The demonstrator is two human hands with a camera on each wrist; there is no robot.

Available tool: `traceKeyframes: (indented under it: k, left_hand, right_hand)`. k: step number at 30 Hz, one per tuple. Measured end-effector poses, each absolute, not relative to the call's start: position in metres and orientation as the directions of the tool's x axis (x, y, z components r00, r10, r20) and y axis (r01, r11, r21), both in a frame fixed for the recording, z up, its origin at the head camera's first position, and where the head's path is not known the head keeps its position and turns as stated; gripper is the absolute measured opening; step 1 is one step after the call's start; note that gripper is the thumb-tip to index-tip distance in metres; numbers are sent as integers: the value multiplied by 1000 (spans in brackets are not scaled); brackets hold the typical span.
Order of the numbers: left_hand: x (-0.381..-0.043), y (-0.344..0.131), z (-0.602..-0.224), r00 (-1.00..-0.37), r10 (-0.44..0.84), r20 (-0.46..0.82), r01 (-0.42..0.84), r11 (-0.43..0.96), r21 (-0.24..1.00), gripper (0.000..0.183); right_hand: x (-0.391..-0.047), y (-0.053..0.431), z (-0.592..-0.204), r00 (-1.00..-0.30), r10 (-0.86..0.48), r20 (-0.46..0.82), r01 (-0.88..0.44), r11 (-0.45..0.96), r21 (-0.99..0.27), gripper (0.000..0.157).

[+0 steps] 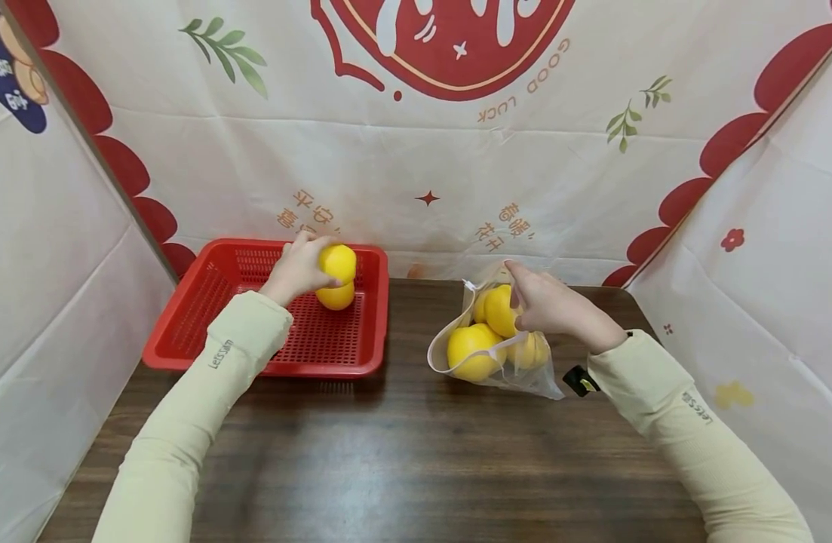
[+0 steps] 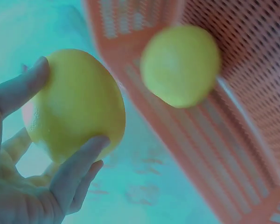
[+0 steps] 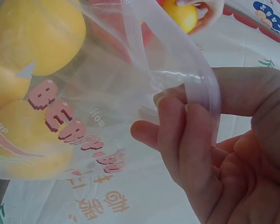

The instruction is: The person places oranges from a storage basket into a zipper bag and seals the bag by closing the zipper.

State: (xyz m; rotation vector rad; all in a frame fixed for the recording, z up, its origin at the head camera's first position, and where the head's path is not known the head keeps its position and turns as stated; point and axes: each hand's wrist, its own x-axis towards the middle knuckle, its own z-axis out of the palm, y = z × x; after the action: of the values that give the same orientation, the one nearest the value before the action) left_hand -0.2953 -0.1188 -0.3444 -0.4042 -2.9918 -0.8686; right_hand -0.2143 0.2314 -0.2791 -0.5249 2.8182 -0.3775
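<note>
Left hand [image 1: 302, 264]: grip pinching a yellow fruit [image 1: 337, 264], thumb and fingertips on its sides. Held fruit sits over the red basket [image 1: 185, 358], which is at 10 o'clock from the middle of the tabletop [image 1: 402, 437]. Second fruit [image 1: 336, 297] in the basket, near the 3 o'clock wall; in the head view it's at 6 o'clock of the held one and partly hidden by it. Left wrist view: same two show apart, second fruit [image 2: 181, 66] at 2 o'clock of the held one.

Right hand [image 1: 550, 303]: grip pinching the edge of a see-through bag [image 1: 486, 381], at the bag's 1 o'clock, thumb and fingers closed over the pale trim [image 3: 201, 88]. Bag rests at 2 o'clock on the tabletop, mouth gaping toward 9 o'clock. Four bagged fruits [image 1: 473, 353] visible in head view, bunched together, some behind the film. Red lettering [image 3: 58, 112] on the bag, starts "BERRY".

Small black item [image 1: 581, 381] at the bag's 4 o'clock, by the right sleeve [image 1: 687, 430]. Left sleeve [image 1: 191, 407] comes in from 7 o'clock. White printed backdrop [image 1: 388, 173] at 12 o'clock, red scalloped borders.
</note>
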Motion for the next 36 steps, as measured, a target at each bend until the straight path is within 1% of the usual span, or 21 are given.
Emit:
traceKeyframes:
  k: [6,13,21,25,29,34,36]
  left_hand:
    - [-276,-96,-336,-923,363,126,367,738,566,68]
    - [-253,-64,-330,-852,481,209,498,617,610,67]
    - [-229,-26,-326,-779,565,272,580,484,655,66]
    - [-220,-9,-326,-749,594,293,596,412,690,65]
    - [-212,6,-330,-732,613,296,582,338,740,66]
    - [-208,21,-339,-734,632,248,527,300,795,69]
    - [-209,25,-342,-745,628,223,495,298,816,69]
  right_hand:
    - [-215,231,-280,-905,-375,-203,-309,904,-295,88]
    - [-215,231,-280,-904,-376,-203,-310,904,-294,88]
    - [-216,231,-279,-900,-381,-211,-312,902,-297,88]
    - [-217,231,-278,-902,-380,-205,-313,903,-295,88]
    - [-216,230,-279,-903,-388,-187,-327,900,-287,88]
    - [-216,230,-280,-896,-415,-154,-369,892,-259,88]
    - [-216,230,-281,-894,-424,-145,-382,890,-248,88]
